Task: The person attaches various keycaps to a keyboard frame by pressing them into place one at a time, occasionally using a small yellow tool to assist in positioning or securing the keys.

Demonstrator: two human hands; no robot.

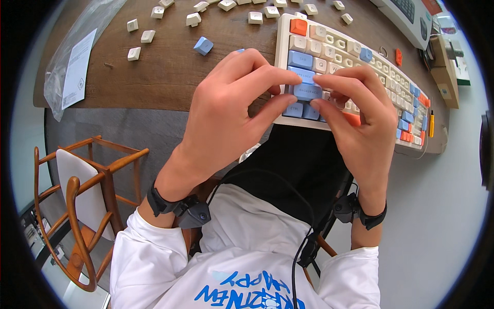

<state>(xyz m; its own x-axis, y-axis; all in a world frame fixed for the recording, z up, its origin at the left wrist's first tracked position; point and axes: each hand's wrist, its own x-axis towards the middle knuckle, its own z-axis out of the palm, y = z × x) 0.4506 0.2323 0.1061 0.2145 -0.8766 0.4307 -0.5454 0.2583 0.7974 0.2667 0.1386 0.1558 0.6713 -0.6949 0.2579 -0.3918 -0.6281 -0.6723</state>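
Across a brown wooden table (154,80) lie loose keycaps (147,36). The left hand (229,100) and right hand (365,108) both pinch a wide blue keycap (307,93) at the cream keyboard's (339,55) left end. A wooden chair (106,198) stands on grey floor (159,126), left

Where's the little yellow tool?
In the head view, the yellow tool is at the right, on the brown table, just beside the keyboard's right end.
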